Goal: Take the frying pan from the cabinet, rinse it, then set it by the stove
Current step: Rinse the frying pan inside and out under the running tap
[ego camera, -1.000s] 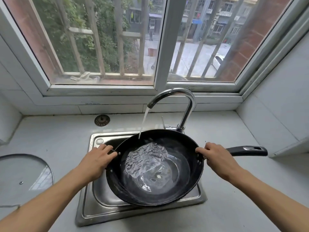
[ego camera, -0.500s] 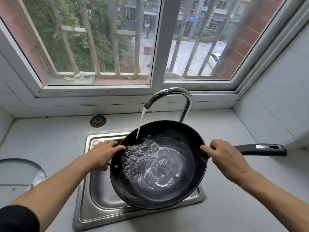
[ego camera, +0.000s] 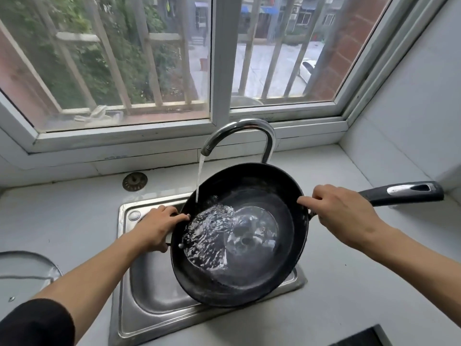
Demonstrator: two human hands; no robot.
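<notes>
A black frying pan [ego camera: 287, 265] is held over the steel sink [ego camera: 149, 295], tilted a little toward me. Water runs from the curved chrome faucet [ego camera: 239, 128] onto the pan's left inner side and pools in its bottom. My left hand [ego camera: 157, 227] grips the pan's left rim at a small side handle. My right hand [ego camera: 344, 216] grips the right rim where the long black handle [ego camera: 401, 193] begins; the handle points right over the counter.
A round drain strainer [ego camera: 134, 181] lies on the counter behind the sink. A glass lid [ego camera: 25, 270] rests at the left edge. A dark corner of the stove [ego camera: 361, 339] shows at the bottom right. White tiled walls and a window sill close in the back and right.
The pan has shifted right and slightly up, so the water stream now lands nearer its left rim. The pool of water has spread across the bottom. Both hands keep their grips.
</notes>
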